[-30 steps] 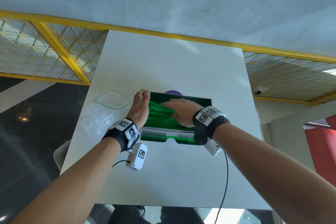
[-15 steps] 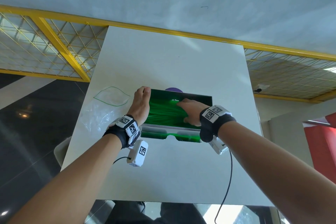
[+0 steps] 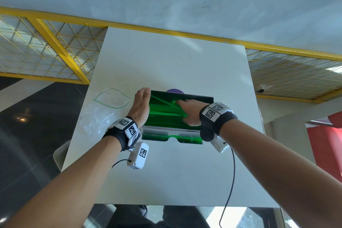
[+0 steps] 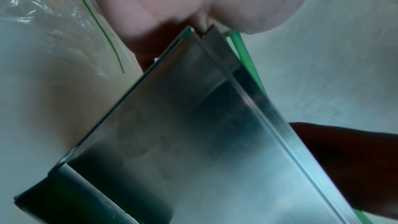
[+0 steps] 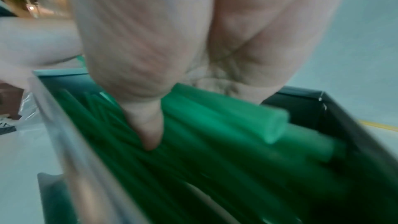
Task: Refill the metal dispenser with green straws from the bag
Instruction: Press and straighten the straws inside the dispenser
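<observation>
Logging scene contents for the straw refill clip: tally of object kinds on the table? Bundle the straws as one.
Metal dispenser: 1
Green straws, one heap in the dispenser (individual count not readable): 1
Clear plastic bag, green-edged, lying left of the dispenser: 1
Purple object behind the dispenser, mostly hidden: 1
Hands: left hand, right hand: 2
Total: 6

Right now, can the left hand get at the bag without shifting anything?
Probably yes. The left hand lies flat against the dispenser's left end, and the bag lies on the table just to its left, with nothing between them. It would have to let go of the dispenser first.
</observation>
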Demonstrator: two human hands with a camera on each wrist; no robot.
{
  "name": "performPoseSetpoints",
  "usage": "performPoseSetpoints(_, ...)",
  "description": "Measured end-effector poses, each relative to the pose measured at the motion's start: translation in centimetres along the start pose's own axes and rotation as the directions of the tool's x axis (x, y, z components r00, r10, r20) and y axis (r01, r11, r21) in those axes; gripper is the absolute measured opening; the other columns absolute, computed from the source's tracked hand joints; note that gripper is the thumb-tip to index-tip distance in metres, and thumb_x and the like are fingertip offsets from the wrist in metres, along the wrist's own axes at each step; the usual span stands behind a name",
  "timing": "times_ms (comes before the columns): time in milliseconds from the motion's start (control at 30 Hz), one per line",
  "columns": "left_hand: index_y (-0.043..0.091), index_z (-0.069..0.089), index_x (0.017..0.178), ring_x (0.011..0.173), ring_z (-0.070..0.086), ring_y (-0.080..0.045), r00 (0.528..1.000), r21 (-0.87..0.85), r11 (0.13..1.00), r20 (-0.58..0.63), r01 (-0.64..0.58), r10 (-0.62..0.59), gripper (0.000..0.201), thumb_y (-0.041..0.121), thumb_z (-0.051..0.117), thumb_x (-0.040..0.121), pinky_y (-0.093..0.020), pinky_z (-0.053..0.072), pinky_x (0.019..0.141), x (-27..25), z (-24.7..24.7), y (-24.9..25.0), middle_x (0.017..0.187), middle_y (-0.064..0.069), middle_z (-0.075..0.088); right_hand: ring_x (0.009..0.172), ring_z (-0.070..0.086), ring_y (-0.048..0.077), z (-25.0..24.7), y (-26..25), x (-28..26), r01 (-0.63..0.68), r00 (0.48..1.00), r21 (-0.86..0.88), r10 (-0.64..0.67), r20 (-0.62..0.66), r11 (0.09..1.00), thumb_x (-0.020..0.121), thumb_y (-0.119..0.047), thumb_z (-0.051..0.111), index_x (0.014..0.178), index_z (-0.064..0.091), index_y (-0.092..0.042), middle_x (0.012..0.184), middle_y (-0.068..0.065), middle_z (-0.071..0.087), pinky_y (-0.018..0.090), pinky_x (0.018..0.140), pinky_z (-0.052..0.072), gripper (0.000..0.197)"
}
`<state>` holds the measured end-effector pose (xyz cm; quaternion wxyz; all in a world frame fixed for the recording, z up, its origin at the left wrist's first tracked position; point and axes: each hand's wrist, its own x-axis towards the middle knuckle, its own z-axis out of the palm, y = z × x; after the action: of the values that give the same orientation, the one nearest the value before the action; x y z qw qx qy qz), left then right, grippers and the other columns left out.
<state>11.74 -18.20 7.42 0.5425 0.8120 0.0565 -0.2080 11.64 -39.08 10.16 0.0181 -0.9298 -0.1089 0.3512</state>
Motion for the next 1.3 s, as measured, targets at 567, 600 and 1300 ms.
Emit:
performPoseSetpoints(567,0.024,0.013,0.159,0.151,0.01,-0.008,0.999,-0.001,0.999,-0.002,0.042,-0.042,0.068,0.058,0.005,0.1,-0.017,0.004,0.104,0.3,0.1,-0.2,0.167,0.003,0.007,0.138,0.038,0.025,-0.4,-2.8,0.9,0.31,0.945,-0.137,-0.321,-0.065,0.941,0.096,-0.024,0.059,0.136,0.058,-0.029,0.154,-0.004,0.041,0.047,0.111,0.036,0.041)
performPoseSetpoints(600,0.024,0.014,0.158,0.151,0.012,-0.009,0.999,-0.003,0.999,0.0,0.04,-0.04,0.069,0.059,0.005,0.1,-0.018,0.006,0.105,0.4,0.0,-0.3,0.167,0.003,0.009,0.138,0.037,0.025,-0.5,-2.6,0.8,0.307,0.94,-0.116,-0.32,-0.116,0.945,0.096,-0.026,0.058,0.135,0.06,-0.027,0.153,-0.003,0.042,0.045,0.112,0.035,0.039)
performPoseSetpoints(1300,0.021,0.018,0.156,0.147,0.025,-0.015,1.0,-0.01,1.0,0.005,0.011,-0.011,0.066,0.056,0.009,0.101,-0.022,0.017,0.105,0.5,-0.1,-0.4,0.163,-0.001,0.019,0.103,0.064,0.028,-1.1,-3.0,1.9,0.091,0.995,-0.11,-0.085,0.057,0.99,0.095,-0.03,0.059,0.126,0.064,-0.031,0.118,0.007,0.064,0.03,0.069,0.041,0.031)
